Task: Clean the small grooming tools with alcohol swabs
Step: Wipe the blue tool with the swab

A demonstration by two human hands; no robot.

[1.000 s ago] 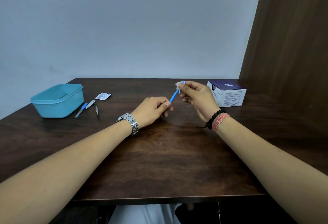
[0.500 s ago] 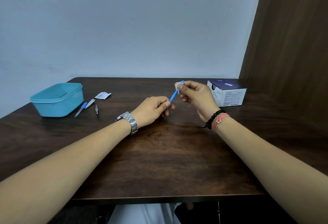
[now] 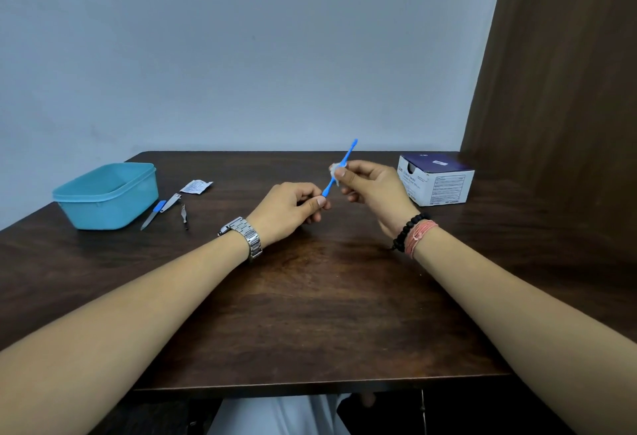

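Observation:
A thin blue grooming stick (image 3: 348, 155) is held slanted above the middle of the dark wooden table (image 3: 310, 314). My left hand (image 3: 289, 210) pinches its lower end. My right hand (image 3: 372, 189) pinches a small white alcohol swab (image 3: 335, 172) around the stick's middle, so the upper tip sticks out above my fingers. At the left of the table lie a blue-handled nail file (image 3: 153, 214), a metal nail clipper (image 3: 171, 201) and a small dark metal tool (image 3: 184, 215).
A turquoise plastic tub (image 3: 103, 196) stands at the far left. A torn white swab wrapper (image 3: 195, 187) lies behind the tools. A white and purple swab box (image 3: 436, 179) stands at the far right. A wall runs behind the table.
My right hand with the swab has slid down the blue stick from its tip to its middle, baring the upper end. My left hand has stayed in place.

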